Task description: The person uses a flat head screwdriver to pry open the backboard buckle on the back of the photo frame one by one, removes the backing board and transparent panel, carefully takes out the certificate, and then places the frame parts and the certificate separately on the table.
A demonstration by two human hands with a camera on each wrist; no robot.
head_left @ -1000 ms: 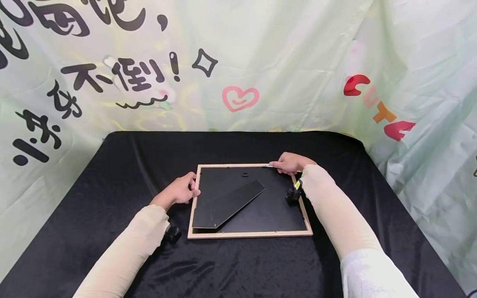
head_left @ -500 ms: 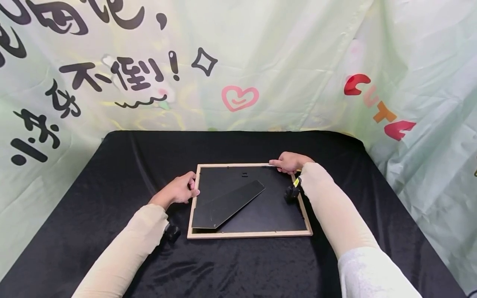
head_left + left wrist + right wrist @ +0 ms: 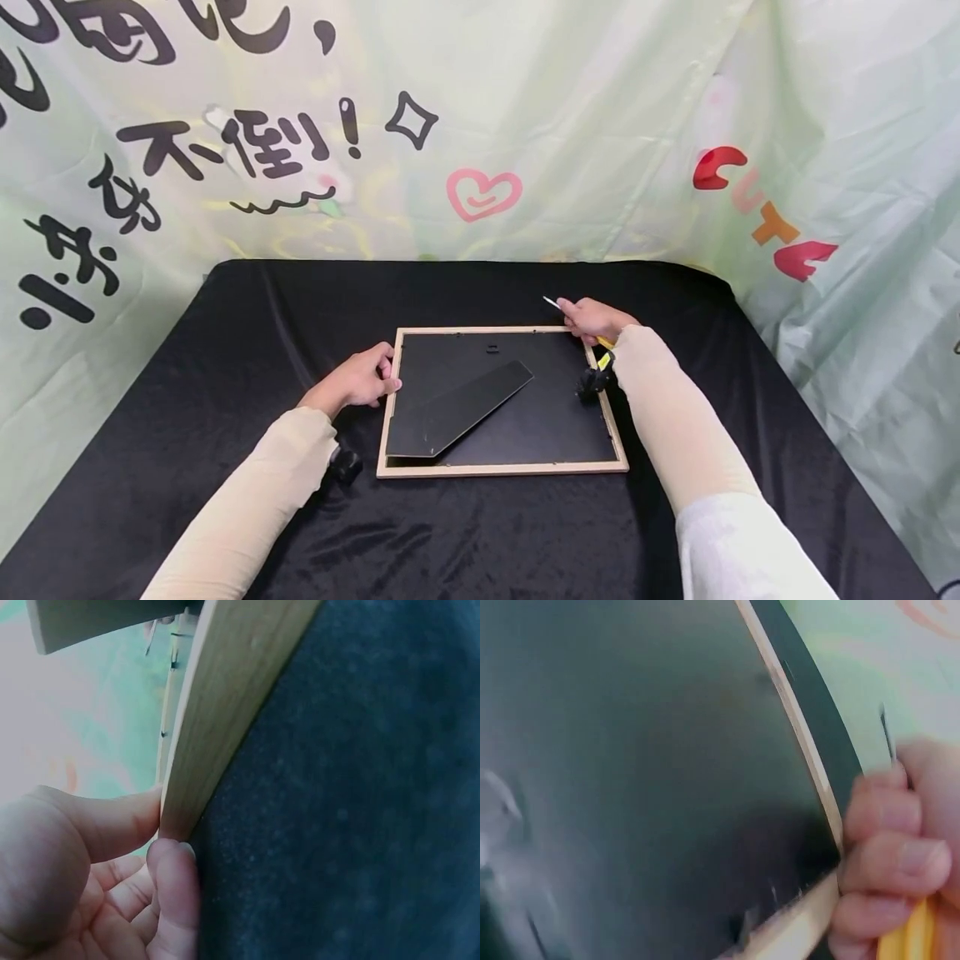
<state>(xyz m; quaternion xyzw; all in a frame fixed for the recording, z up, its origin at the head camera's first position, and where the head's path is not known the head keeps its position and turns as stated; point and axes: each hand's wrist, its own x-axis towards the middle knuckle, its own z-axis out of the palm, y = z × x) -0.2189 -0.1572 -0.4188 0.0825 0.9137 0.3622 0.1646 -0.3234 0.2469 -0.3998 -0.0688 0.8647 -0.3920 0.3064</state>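
The left hand point(image 3: 360, 379) pinched the frame point(image 3: 502, 471), well inside the left edge of the table point(image 3: 480, 542). The right hand point(image 3: 592, 318), nearer the far edge, gripped a yellow-handled tool point(image 3: 906, 937).

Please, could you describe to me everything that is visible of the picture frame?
The picture frame is rectangular: a thin, pale border, wood by its look, around a black back panel, facing up. It lies on black cloth. Small dark tabs dot the inner edge. A black stand leg slants across the panel. The left grip pinches the left side; the right grip is at the far right corner, contact unclear.
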